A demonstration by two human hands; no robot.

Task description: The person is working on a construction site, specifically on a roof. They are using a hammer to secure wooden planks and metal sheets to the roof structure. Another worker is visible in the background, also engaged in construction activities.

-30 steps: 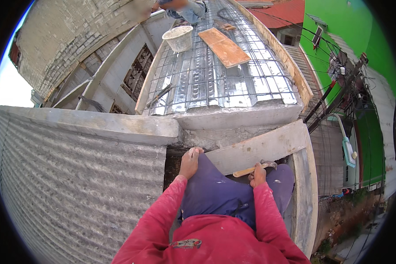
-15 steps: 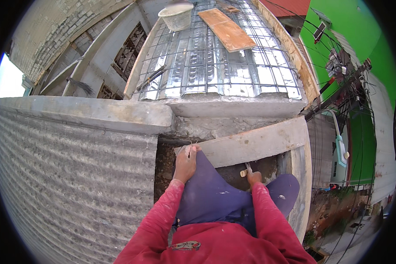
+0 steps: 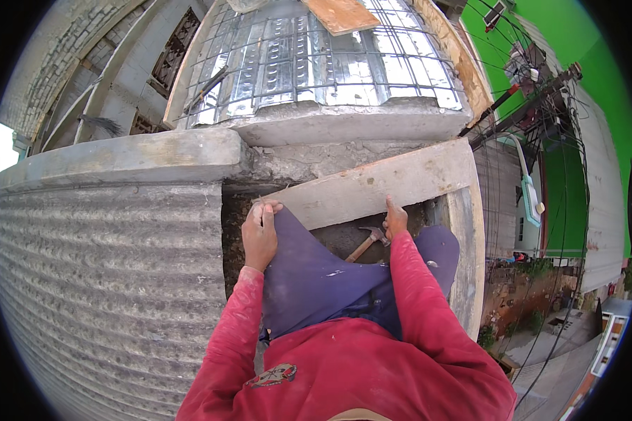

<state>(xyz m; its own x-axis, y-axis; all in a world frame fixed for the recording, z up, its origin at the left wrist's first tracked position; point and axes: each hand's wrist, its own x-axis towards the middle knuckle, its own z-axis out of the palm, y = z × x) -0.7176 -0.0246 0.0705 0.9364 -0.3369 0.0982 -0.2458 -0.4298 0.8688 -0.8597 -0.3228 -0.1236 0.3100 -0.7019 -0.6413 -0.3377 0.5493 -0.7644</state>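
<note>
A grey, cement-stained wooden board lies slantwise across the opening in front of my knees. My left hand is closed at its left end, fingertips pinched together over the corner. At the board's lower edge, toward the right, my right hand is closed with one digit up against the face; its other fingers are curled and partly hidden. Just left of that hand is a claw hammer, its metal head close to the fingers and its wooden handle slanting down toward my thigh.
Corrugated grey roofing spreads out on the left below a concrete ledge. Ahead, steel rebar mesh covers shiny metal decking, with an orange-brown board on top. Tangled cables and a street lamp stand beyond the right edge.
The view has shifted, so the scene sits further left and higher. My right hand has risen to the board's edge, and the hammer now shows beside it with its head uppermost.
</note>
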